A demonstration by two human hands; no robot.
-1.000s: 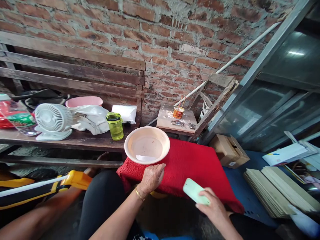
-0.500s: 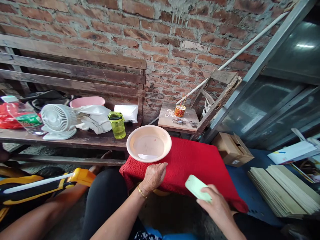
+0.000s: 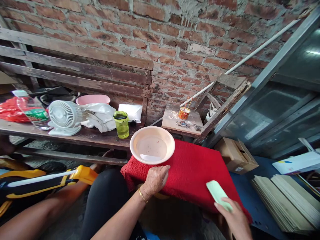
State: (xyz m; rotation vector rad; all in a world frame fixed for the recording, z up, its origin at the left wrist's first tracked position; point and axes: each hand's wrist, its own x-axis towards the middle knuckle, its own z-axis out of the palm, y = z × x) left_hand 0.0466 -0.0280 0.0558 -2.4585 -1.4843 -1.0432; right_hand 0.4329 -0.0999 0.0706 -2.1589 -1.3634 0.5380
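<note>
Red cloth (image 3: 192, 163), pale green object (image 3: 216, 191) in right hand (image 3: 235, 215)

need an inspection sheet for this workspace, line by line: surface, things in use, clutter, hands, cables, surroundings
surface: red cloth covers the low table; its near edge hangs down
things in use: cream basin on the cloth, apparently holding water, specks inside; pale green oblong object, perhaps a phone
clutter: white fan, green drink bottle and pink tub on the wooden bench; padlock and patterned cup on a small stand
hands: left hand just before the basin's near rim, contact unclear; right hand grips the green object
cables: nothing seen
surroundings: brick wall, cardboard box, stacked boards
</note>
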